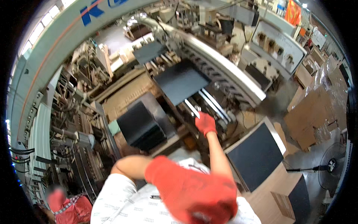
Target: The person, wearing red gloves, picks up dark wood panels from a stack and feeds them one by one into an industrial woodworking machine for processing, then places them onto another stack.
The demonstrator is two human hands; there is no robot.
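Note:
My left hand (194, 190), in a red glove, is raised close in front of my white shirt and fills the lower middle of the head view. Its fingers are blurred and cannot be made out. My right hand (206, 123), also red-gloved, reaches forward to the near end of a metal rail (192, 107). Those fingers look curled in; whatever they may hold is hidden. Just beyond the rail a dark flat panel (181, 80) lies on the machine. To the left of my right hand sits a stack of dark panels (141, 125) on a metal plate.
A long pale machine beam (223, 61) runs along the right of the panel. Another dark panel (257, 156) rests on a stack at right, near cardboard (311, 115) and a standing fan (331, 164). A person in red (74, 209) is at lower left.

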